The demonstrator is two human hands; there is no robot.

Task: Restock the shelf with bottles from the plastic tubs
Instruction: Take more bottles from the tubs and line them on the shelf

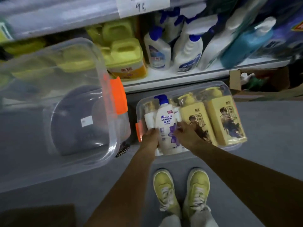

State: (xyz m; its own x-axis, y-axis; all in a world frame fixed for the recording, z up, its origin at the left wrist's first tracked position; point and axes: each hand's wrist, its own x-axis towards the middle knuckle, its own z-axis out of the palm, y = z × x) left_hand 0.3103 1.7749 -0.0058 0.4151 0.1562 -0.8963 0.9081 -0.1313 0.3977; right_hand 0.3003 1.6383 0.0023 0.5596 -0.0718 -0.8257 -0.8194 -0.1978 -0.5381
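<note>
A clear plastic tub (229,89) with an orange latch sits on the floor below the shelf. In it lie a white shampoo bottle (166,122) with a blue pump, two yellow bottles (196,118) and smaller white bottles at the left. My left hand (150,138) grips the shampoo bottle's left side. From the right, my right hand (186,133) holds the same bottle with curled fingers. The white shelf (172,76) above carries yellow jugs, white spray bottles and a blue bottle.
A second clear tub (68,99) with an orange latch stands close at the left, holding no bottles. A cardboard box (236,79) sits on the floor at the right. My two yellow shoes (180,190) stand on grey floor just before the tub.
</note>
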